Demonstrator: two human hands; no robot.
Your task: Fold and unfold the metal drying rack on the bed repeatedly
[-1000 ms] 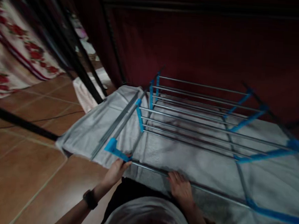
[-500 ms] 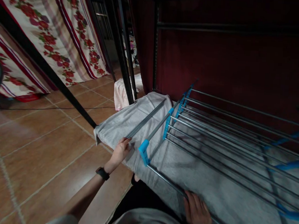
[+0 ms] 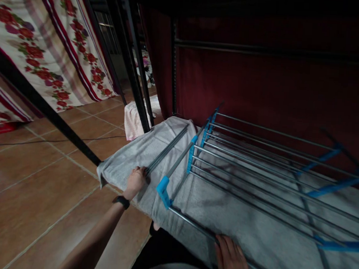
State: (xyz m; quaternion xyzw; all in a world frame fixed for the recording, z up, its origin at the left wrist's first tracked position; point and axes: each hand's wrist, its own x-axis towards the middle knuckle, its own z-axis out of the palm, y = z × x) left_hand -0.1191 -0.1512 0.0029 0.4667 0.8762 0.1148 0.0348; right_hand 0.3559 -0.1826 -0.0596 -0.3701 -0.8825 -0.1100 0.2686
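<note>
My left hand [image 3: 136, 181], with a dark watch on its wrist, is closed around the near end of several thin metal rods [image 3: 169, 147]. The rods lie side by side on a grey cloth [image 3: 116, 165]. To their right a metal clothes drying rack [image 3: 248, 155] rests on the same cloth, its rows of bars joined by blue plastic pieces. A blue corner joint [image 3: 164, 191] meets the rack's front tube [image 3: 189, 219]. My right hand [image 3: 232, 260] lies over that tube, fingers curled onto it; its grip underneath is hidden.
A dark metal post [image 3: 134, 75] and a slanting dark bar [image 3: 67, 123] frame the left side. Behind the rack hangs a dark red cloth [image 3: 246, 81]. A thin cable [image 3: 57, 140] crosses the tiled floor [image 3: 57, 184], near a floral curtain [image 3: 45, 49].
The view has shifted, so the scene sits slightly further left and lower, and more of the rack's right end shows. Both hands keep their places on the rods and tube.
</note>
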